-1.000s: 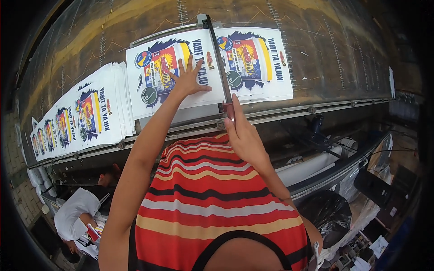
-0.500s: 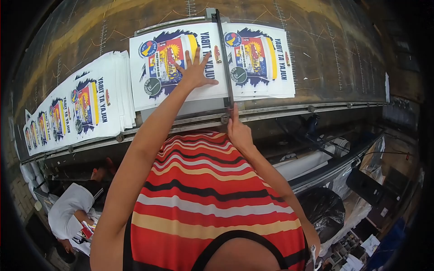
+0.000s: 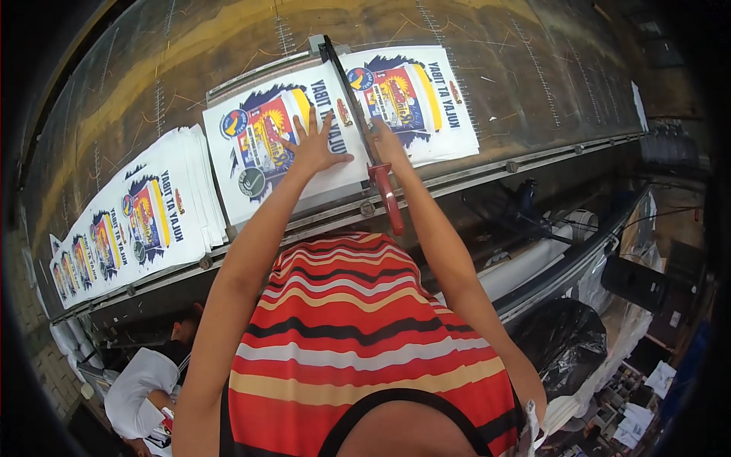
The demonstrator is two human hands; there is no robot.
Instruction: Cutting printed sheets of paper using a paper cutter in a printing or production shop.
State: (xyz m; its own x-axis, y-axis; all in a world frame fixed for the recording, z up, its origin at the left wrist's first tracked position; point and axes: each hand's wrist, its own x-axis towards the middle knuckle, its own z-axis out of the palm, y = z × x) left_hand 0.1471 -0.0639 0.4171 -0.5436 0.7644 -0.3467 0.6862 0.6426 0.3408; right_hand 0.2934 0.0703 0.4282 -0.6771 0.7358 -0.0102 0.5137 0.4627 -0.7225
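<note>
A printed white sheet (image 3: 221,164) with a yellow, red and blue design lies on a paper cutter (image 3: 263,82). My left hand (image 3: 311,148) rests on it, fingers spread flat. The cutter's long dark blade arm (image 3: 346,84) slants down over the sheet, and its red handle (image 3: 387,199) sticks out past the table's front edge. My right hand (image 3: 391,146) is just right of the blade arm, near the left edge of a second stack of printed sheets (image 3: 449,141). Its fingertips are partly hidden beside the arm.
A fanned stack of similar sheets (image 3: 194,221) lies to the left. The worn brown table (image 3: 533,91) has scale marks and a metal front rail (image 3: 510,166). Below at right are a white roll (image 3: 525,255) and black plastic (image 3: 560,343). A person in white (image 3: 141,388) bends at lower left.
My right hand has left the cutter's handle and moved up beside the blade arm, so the red handle now shows. My left hand stays spread on the sheet. The view has shifted slightly.
</note>
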